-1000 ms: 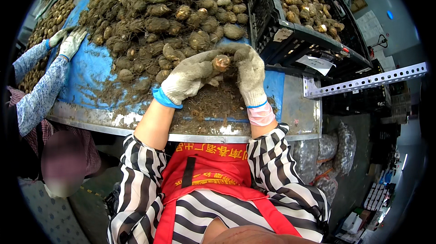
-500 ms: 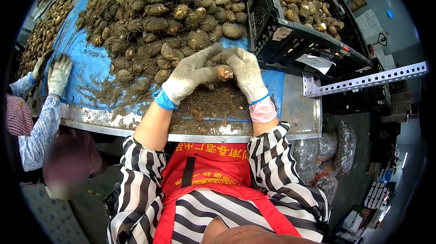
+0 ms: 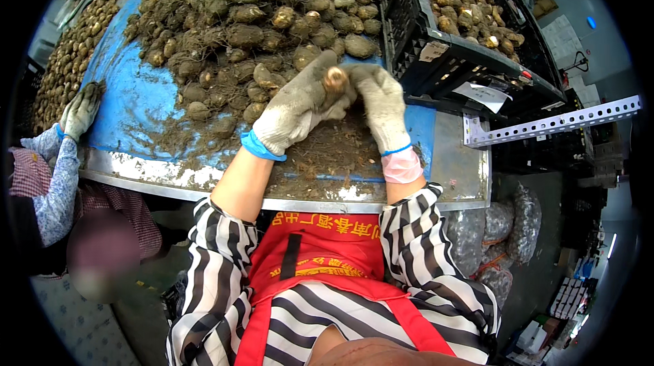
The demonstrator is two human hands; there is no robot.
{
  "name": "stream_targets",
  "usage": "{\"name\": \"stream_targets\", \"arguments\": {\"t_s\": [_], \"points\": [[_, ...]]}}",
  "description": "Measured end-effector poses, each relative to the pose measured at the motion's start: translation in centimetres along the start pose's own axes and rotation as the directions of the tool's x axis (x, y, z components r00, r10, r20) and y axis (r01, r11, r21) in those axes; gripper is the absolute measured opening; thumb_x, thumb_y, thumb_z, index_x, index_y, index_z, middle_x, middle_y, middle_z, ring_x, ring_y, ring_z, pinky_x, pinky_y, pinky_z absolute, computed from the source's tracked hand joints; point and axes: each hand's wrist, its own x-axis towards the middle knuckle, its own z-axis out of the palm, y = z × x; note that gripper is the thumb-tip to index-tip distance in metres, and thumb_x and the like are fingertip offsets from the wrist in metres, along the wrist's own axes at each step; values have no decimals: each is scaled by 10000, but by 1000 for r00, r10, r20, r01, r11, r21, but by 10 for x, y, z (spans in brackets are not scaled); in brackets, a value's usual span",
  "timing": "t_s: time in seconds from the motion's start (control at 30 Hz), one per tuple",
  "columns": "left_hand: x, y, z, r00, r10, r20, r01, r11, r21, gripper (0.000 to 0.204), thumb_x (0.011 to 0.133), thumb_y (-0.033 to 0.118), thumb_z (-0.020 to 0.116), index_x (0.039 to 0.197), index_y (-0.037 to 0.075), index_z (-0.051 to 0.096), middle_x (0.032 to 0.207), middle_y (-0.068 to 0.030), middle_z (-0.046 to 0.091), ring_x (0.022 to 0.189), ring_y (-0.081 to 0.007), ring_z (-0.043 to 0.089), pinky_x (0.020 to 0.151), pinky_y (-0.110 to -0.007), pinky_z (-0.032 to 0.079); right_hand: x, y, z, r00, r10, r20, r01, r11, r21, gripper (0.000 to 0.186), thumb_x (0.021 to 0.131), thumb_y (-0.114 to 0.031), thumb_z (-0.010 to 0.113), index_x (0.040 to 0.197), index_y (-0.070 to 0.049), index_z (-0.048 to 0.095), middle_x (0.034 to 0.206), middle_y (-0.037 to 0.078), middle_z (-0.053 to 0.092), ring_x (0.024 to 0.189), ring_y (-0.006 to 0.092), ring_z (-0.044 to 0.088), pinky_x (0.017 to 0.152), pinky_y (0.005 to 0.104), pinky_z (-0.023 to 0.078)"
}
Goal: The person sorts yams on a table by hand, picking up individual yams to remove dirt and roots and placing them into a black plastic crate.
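A small brown taro root (image 3: 335,80), its pale cut-looking end facing up, is held between my two gloved hands above the near edge of the heap. My left hand (image 3: 296,103) is closed around it from the left. From the right, my right hand (image 3: 383,103) bends its fingers against the root; its fingertips are partly hidden. Both gloves are whitish and soiled with earth. Just beyond them lies a large heap of hairy, dirt-covered taro roots (image 3: 272,42) on a blue sheet (image 3: 126,103). Loose root fibres and soil (image 3: 327,151) are strewn beneath my hands.
A black crate (image 3: 470,59) of cleaner taro roots stands at the right, beside a perforated metal bar (image 3: 552,124). At the left, a co-worker's gloved hands (image 3: 82,112) are near another spread of roots (image 3: 75,46). Filled sacks (image 3: 521,223) stand on the floor at right.
My hands have moved up and away from me with the taro root, turning its pale end upward. The co-worker's hands have come closer together. The whole view has shifted slightly.
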Motion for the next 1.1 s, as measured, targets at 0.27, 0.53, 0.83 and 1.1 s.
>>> {"name": "stream_targets", "arguments": {"t_s": [0.27,0.53,0.83,1.1], "points": [[-5,5,4,982,-4,-187,20,996,88,628,925,63,583,1493,17,319,1395,-132,494,1202,-226,550,955,-376,520,-9,2,17,968,-251,26,247,963,111,261,877,3,681,1127,51,626,1052,116,689,983,149,638,841,262,521],[-2,-2,6,952,163,-259,36,782,623,573,899,-12,575,1447,-11,408,1306,-100,566,1078,-125,582,865,-266,518,-7,15,8,937,-350,25,344,903,-258,137,879,6,640,1015,21,641,934,104,683,883,153,653,790,279,528],[-2,6,15,958,83,-274,-3,959,282,546,944,13,548,1456,-30,362,1236,-105,591,1063,-154,609,863,-273,535,-14,-11,11,972,-235,21,236,970,-63,145,900,-5,626,1038,36,637,995,112,690,893,146,653,784,277,530],[-2,-3,8,947,121,-298,50,860,507,467,979,70,539,1408,-55,403,1247,-125,583,1071,-166,610,892,-296,548,-9,4,13,939,-333,-79,261,846,-464,102,868,-57,669,950,3,662,932,152,694,831,234,682,747,331,534]]}}
